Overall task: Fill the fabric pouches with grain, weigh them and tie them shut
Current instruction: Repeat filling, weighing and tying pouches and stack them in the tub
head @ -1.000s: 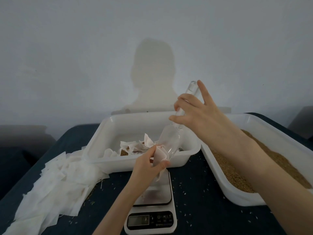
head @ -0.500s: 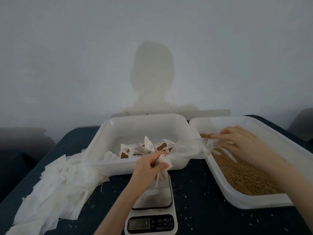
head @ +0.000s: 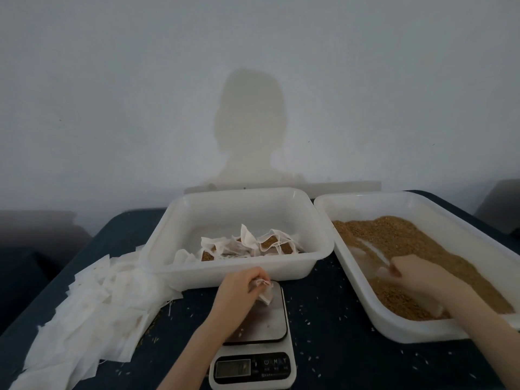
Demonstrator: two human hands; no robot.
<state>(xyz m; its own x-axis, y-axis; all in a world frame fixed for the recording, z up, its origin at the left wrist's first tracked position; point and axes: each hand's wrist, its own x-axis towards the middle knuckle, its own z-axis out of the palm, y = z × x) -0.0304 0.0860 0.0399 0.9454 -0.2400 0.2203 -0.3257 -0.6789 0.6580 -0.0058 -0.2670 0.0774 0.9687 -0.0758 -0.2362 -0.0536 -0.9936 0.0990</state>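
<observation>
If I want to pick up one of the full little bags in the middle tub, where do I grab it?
Pinch the gathered top of a filled pouch from above. The tops stick up, while the tub's walls block the sides.

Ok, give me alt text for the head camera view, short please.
A person's left hand holds a fabric pouch over a scale while the right hand holds a clear scoop in a tray of grain. Behind the scale a tub holds filled pouches; empty ones lie piled at left.
</observation>
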